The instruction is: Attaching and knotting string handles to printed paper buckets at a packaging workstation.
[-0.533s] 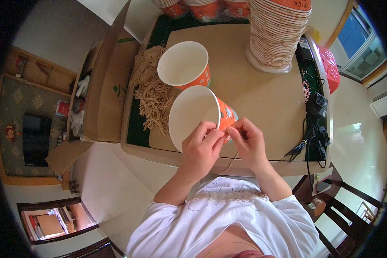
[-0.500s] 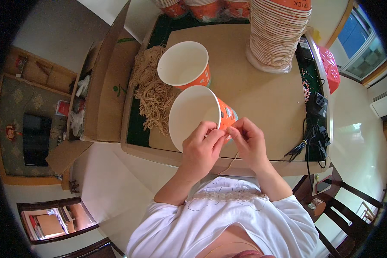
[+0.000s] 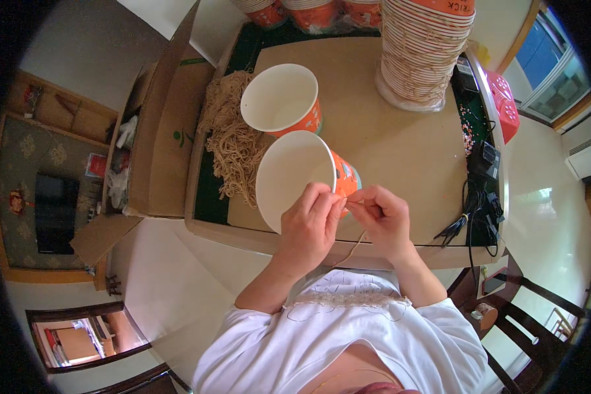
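Observation:
A white-lined paper bucket (image 3: 292, 174) with an orange printed outside leans toward me at the table's near edge. My left hand (image 3: 308, 222) is closed at its rim, thumb and forefinger pinched together by the orange side. Close beside it, my right hand (image 3: 384, 220) also pinches at the bucket's side. Beneath my right hand a thin tan string (image 3: 356, 248) hangs down past the table edge. The fingertips hide most of the string between the hands. Just behind stands a second paper bucket (image 3: 281, 98), upright, its inside white.
A heap of tan strings (image 3: 233, 141) lies left of the buckets. One tall nested stack of string-handled buckets (image 3: 420, 59) stands at the back right, with more stacks (image 3: 312, 14) behind. An open cardboard box (image 3: 161, 141) is at left; black cables and adapters (image 3: 482, 210) lie right.
My right hand has shifted slightly right, and its fingertips are a little farther from the left ones. The near bucket has moved very slightly left.

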The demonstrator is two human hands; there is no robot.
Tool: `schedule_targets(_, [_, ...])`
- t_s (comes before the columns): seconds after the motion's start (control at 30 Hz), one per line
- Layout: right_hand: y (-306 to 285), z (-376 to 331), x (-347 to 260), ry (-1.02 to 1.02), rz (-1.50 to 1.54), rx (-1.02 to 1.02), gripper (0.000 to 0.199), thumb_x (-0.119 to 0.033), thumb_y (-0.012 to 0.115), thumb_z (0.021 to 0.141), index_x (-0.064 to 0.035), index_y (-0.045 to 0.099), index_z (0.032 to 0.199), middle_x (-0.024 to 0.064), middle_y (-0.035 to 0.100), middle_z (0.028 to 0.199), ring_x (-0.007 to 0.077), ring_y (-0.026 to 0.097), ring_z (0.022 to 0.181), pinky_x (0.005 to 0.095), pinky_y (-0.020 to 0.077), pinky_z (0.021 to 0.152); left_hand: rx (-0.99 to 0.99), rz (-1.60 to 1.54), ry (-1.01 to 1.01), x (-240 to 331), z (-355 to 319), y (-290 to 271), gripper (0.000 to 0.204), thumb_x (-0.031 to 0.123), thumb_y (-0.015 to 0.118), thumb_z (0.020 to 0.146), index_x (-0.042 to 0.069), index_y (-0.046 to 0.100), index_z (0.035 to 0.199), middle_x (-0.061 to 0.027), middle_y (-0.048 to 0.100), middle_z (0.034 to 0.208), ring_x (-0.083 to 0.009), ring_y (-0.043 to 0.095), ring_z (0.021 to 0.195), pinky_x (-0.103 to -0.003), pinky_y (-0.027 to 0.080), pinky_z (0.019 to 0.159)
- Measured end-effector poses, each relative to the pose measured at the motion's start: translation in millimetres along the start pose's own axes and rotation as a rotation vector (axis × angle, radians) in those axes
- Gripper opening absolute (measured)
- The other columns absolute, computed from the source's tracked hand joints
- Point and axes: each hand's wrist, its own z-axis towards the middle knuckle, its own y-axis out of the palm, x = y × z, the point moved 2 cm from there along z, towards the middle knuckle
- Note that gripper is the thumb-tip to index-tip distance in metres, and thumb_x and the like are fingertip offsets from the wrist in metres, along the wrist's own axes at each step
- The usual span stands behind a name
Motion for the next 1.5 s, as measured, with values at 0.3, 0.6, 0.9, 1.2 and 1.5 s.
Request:
schedule_targets(0.3, [-2, 19, 9, -0.045, -0.170, 0.077, 0.012, 0.001, 0.066, 0.080, -0.0014, 0.060, 0.090, 0.0052, 0.060, 0.091, 0.0121, 0.061, 0.078, 0.0241, 0.0497, 0.062, -0.040, -0.322, -0.289, -9, -5, 3, 0.032, 0.001, 0.062, 0.080, 0.002, 0.059, 0.112, -0.0095, 0.058, 0.086, -0.0202, 0.061, 0.068, -0.031, 0.049, 0.055])
schedule_targets(0.6, [1, 20, -1, -0.111, -0.271, 0.022, 0.011, 0.001, 0.065, 0.080, -0.0013, 0.059, 0.089, 0.0091, 0.061, 0.096, 0.0206, 0.063, 0.079, 0.0289, 0.0525, 0.065, -0.179, -0.271, -0.291, -11, -3, -1, 0.038, -0.001, 0.061, 0.078, 0.000, 0.057, 0.115, -0.0104, 0.059, 0.085, -0.0189, 0.060, 0.066, -0.030, 0.048, 0.054])
schedule_targets(0.9, [2, 18, -2, -0.128, -0.325, 0.020, 0.011, 0.000, 0.066, 0.080, -0.0014, 0.060, 0.089, 0.0092, 0.061, 0.094, 0.0227, 0.065, 0.076, 0.0314, 0.0537, 0.064, -0.204, -0.338, -0.316, -7, -3, -2, 0.041, 0.003, 0.062, 0.080, 0.000, 0.054, 0.120, -0.0120, 0.063, 0.095, -0.0202, 0.063, 0.073, -0.030, 0.049, 0.056])
schedule_targets(1.2, [-5, 16, 4, -0.081, -0.335, -0.012, 0.013, 0.002, 0.066, 0.080, -0.0025, 0.062, 0.091, 0.0081, 0.061, 0.090, 0.0203, 0.064, 0.075, 0.0281, 0.0527, 0.063, -0.153, -0.300, -0.259, -14, 0, 9, 0.013, 0.007, 0.057, 0.089, 0.002, 0.057, 0.100, -0.0156, 0.063, 0.083, -0.0317, 0.064, 0.070, -0.038, 0.048, 0.057])
schedule_targets(1.5, [-20, -2, -11, 0.168, -0.273, 0.098, 0.007, 0.000, 0.062, 0.087, -0.0009, 0.061, 0.094, 0.0067, 0.065, 0.082, 0.0094, 0.061, 0.069, 0.0236, 0.0495, 0.063, -0.253, -0.490, -0.369, -18, 10, 28, 0.006, 0.008, 0.053, 0.091, 0.003, 0.049, 0.091, -0.0127, 0.064, 0.076, -0.0248, 0.065, 0.067, -0.035, 0.049, 0.058])
